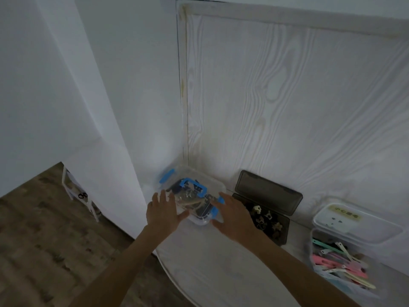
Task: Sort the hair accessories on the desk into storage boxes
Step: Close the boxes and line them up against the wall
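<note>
- At the bottom of the frame my two bare forearms reach upward over the white desk surface (212, 269), which fills the lower middle and has a rounded edge on its left.
- At the lower right stands a clear plastic box without lid on it (332, 278); it is full of long flat hair clips in pink, mint and cream colours (336, 265).
- Just above it is a clear plastic lid with a yellow label (354, 222), which seems to lean on the back of that box.
- My left hand (162, 212) is in the centre of the frame, with fingers straight and spread, at the left side of the clear plastic storage box with blue latches (192, 193). It grips nothing; whether it touches the box I cannot tell.
- My right hand (234, 218) is flat and spread too, at the right side of this box, its fingertips over the blue latch there.
- This box stands in the corner of the desk, its lid on, with dark hair accessories inside, too blurred to name.
- To the right of it is an open dark smoky plastic case (265, 216), its lid raised against the wall, with small dark and cream claw clips (263, 218) inside.
- Behind all rises the white wood-grain wall panel (287, 96).
- At the left, the brown wooden floor (44, 240) with a white rack (77, 193).
</note>
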A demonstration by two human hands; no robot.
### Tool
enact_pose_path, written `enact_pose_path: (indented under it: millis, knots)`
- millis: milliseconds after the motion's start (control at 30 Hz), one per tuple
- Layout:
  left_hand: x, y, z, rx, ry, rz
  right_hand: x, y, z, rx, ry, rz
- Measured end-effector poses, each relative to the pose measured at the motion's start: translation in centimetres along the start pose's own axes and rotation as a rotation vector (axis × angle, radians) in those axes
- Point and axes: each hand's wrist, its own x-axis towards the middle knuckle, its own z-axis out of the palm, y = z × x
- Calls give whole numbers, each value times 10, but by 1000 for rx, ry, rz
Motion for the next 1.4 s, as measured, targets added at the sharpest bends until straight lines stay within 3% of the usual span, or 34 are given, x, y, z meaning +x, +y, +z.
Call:
enact_pose_path:
  millis: [100, 267, 600, 767, 833, 933, 1000, 1100, 1167, 1233, 1400]
  knots:
    - [13, 2, -3, -42, 70, 11, 19, 11, -4, -230, 89, -91]
    - [32, 13, -6, -55, 125, -27, 47, 22, -27, -423, 4, -163]
    - [47, 30, -4, 6, 86, -70, 58, 35, -29, -431, -27, -120]
    - [41, 28, -5, -8, 70, -32, 34, 34, -23, -275, 18, -26]
    - [38, 31, -6, -52, 149, 8, 18, 43, -19, -141, 105, 29]
    - [30, 55, -7, -206, 326, 183, -13, 70, -22, 3, 382, 150]
    - [29, 78, -6, -264, 354, 311, -33, 91, -31, 44, 551, 274]
    - [35, 117, -3, -293, 337, 483, -59, 118, -48, 152, 666, 504]
    - [43, 137, -3, -280, 325, 566, -72, 130, -55, 220, 658, 554]
    - [48, 157, -2, -246, 311, 634, -82, 139, -58, 239, 540, 540]
    - [54, 173, 1, -183, 303, 644, -80, 151, -56, 190, 312, 447]
